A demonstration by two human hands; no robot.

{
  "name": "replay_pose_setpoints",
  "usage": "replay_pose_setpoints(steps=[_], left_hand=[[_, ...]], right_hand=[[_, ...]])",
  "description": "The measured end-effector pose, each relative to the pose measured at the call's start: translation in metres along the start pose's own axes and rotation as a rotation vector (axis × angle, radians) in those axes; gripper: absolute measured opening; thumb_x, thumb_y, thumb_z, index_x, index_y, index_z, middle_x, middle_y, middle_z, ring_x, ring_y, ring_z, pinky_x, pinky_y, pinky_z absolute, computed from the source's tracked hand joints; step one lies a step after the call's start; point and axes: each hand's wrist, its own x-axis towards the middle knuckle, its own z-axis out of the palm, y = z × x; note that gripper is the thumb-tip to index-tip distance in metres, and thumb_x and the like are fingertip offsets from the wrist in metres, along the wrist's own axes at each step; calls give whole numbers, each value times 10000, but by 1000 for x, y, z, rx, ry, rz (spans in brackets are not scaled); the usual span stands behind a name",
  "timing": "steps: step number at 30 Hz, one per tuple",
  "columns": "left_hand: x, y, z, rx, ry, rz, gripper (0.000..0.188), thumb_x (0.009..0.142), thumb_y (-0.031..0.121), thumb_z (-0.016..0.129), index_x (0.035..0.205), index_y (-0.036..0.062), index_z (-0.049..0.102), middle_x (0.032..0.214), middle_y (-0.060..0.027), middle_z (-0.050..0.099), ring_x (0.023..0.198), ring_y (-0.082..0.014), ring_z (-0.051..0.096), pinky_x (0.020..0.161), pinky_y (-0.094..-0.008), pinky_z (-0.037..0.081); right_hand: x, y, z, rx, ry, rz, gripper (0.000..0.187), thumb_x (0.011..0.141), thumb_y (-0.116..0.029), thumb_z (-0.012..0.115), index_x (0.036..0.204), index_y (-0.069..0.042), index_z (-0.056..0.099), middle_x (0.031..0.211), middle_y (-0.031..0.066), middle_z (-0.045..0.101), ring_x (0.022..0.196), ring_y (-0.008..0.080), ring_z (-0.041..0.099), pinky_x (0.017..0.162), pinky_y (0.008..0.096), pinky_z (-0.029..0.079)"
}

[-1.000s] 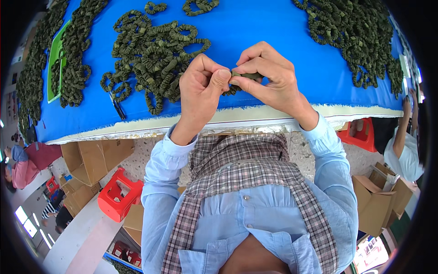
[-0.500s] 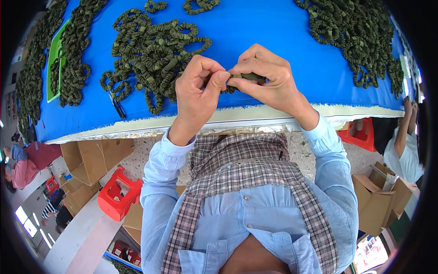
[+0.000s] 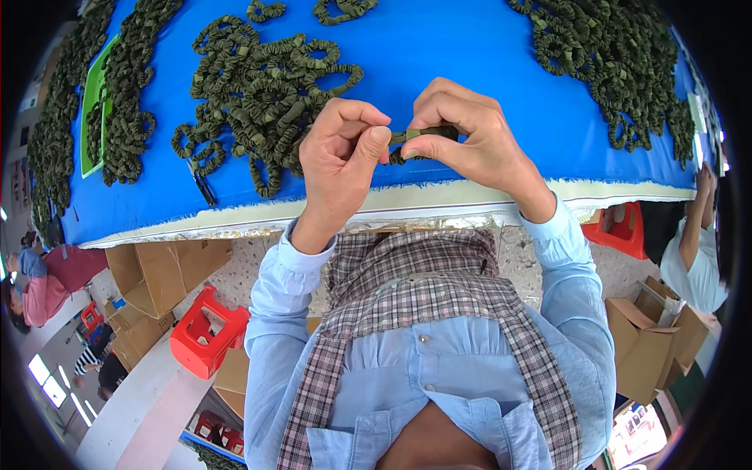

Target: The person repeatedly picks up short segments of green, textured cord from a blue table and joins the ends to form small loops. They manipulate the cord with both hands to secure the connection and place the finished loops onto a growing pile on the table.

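A dark green scrunchie (image 3: 429, 132) is stretched between my hands, just above the near edge of the blue table. My left hand (image 3: 338, 160) pinches its left end between thumb and forefinger. On its other side, my right hand (image 3: 479, 139) grips the gathered cloth with thumb and bent fingers. Part of the scrunchie is hidden behind the right fingers. Close to my left hand lies a heap of similar scrunchies (image 3: 270, 98) on the blue cloth (image 3: 439, 47).
A slim dark tool (image 3: 202, 185) lies left of the heap. More scrunchies (image 3: 603, 70) are piled at right, others around a green tray (image 3: 88, 117) at left. Red stools (image 3: 205, 333) and cardboard boxes (image 3: 168, 270) stand below the table. A co-worker's arm (image 3: 694, 219) shows at far right.
My hands have drawn slightly apart, the right one shifting rightward. More of the scrunchie now shows stretched between them.
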Motion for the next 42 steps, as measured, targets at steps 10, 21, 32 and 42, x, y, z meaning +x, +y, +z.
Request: replay_pose_setpoints(steps=[10, 21, 32, 42], left_hand=[[3, -13, 4, -47, 7, -7, 136, 921, 97, 612, 978, 3, 532, 757, -20, 591, 636, -56, 536, 557, -185, 425], [6, -28, -1, -147, 58, -146, 179, 953, 191, 579, 980, 19, 541, 710, -13, 577, 579, -53, 507, 516, -175, 399], [10, -63, 11, -203, 80, 8, 281, 966, 129, 516, 1208, -1, 458, 1116, -131, 568, 996, -200, 600, 800, -316, 519], [5, -68, 10, -82, 44, 41, 280, 948, 102, 530, 1182, -43, 480, 1119, -167, 568, 997, -232, 601, 875, -354, 520]], right_hand=[[2, 5, 6, -3, 20, -59, 192, 763, -100, 759, 911, -5, 683, 825, 53, 620, 691, 109, 549, 535, 231, 410], [3, 18, 15, 100, 80, -27, 175, 787, -77, 711, 945, -13, 673, 881, 68, 633, 688, 144, 557, 583, 279, 448], [-7, 49, 20, 176, 246, 306, 166, 863, -162, 682, 925, -11, 652, 680, -24, 596, 556, 30, 442, 485, 211, 370], [-34, 34, -69, 448, 502, 410, 198, 878, -214, 675, 904, -27, 614, 688, -17, 544, 513, 54, 472, 423, 209, 343]])
